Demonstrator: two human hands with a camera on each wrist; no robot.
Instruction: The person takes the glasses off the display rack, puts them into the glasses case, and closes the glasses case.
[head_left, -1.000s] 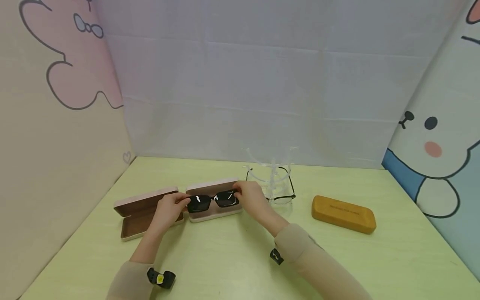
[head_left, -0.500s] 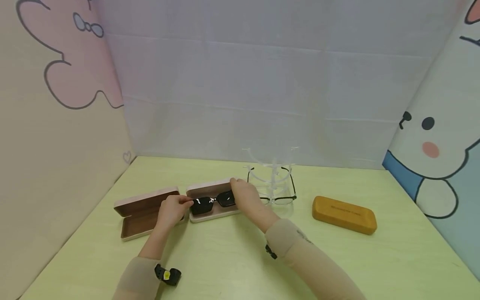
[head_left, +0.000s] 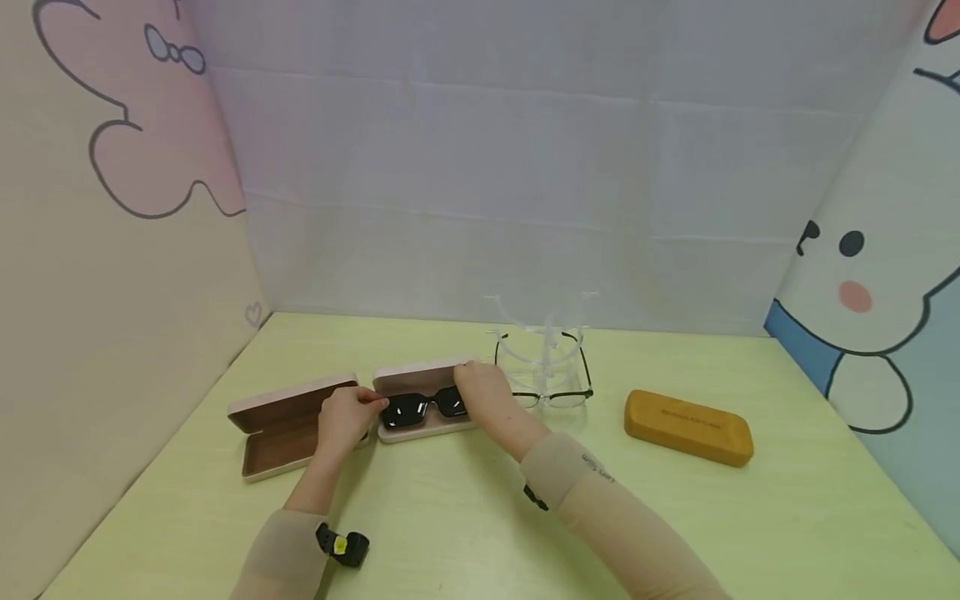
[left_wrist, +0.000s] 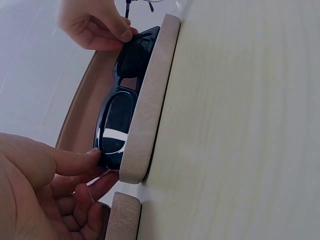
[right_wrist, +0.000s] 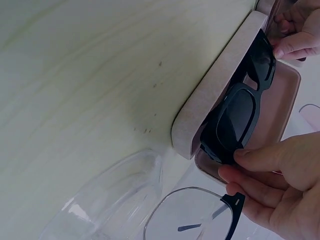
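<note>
Black sunglasses [head_left: 408, 409] lie partly down inside an open pinkish glasses case [head_left: 427, 432], lenses toward the head camera. My left hand [head_left: 347, 423] pinches their left end between thumb and fingers, seen close in the left wrist view. At the other end my right hand [head_left: 487, 395] pinches the frame near the hinge; in the head view this hand covers that corner and the case's right end. In the right wrist view the sunglasses [right_wrist: 239, 117] sit between the case's front wall [right_wrist: 215, 85] and its lid.
A second open case [head_left: 277, 450], brown inside, stands just left, partly behind my left hand. Right of my right hand, a clear display stand [head_left: 546, 354] carries black-rimmed glasses [head_left: 587, 371]. Farther right lies a closed mustard-yellow case [head_left: 687, 427]. White cloth hangs behind the table.
The sunglasses have gone down from above the case into it, held by both hands. My right hand has shifted slightly left; the left hand slightly right.
</note>
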